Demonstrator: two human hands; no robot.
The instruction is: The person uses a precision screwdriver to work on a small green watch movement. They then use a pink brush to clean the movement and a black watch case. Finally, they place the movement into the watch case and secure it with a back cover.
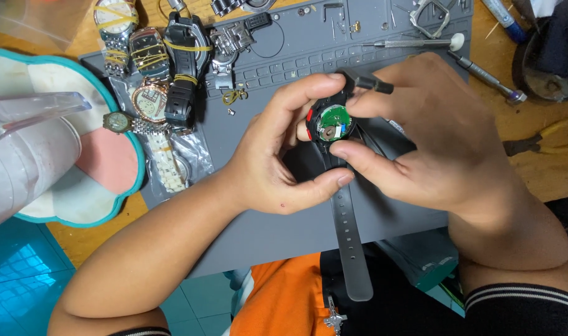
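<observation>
You hold a black watch (329, 124) face down above the grey mat (278, 205), roughly at the middle of the view, both hands raised off the counter (545, 168). Its back cover is off: a green circuit disc with a round metal cell shows inside the case, and red accents sit on the left edge. One black strap (351, 242) hangs down toward your lap.

Your left hand (278, 162) cradles the case, its fingers (315, 87) narrowed around it: forefinger curled over the top, thumb pressed beneath by the strap. Your right hand (439, 137) pinches the case's right side between thumb and forefinger, and a slim black tool (371, 82) sticks out from the same grip by the case's upper edge.

By the look of it, you are at the stage of working on the exposed movement. The next move seems to call for a steady left hold and a fine, light touch from the tool's tip.

At the upper left of the mat lie several other watches (150, 93), some banded with yellow elastic. A screwdriver (414, 43) rests near the top edge.
</observation>
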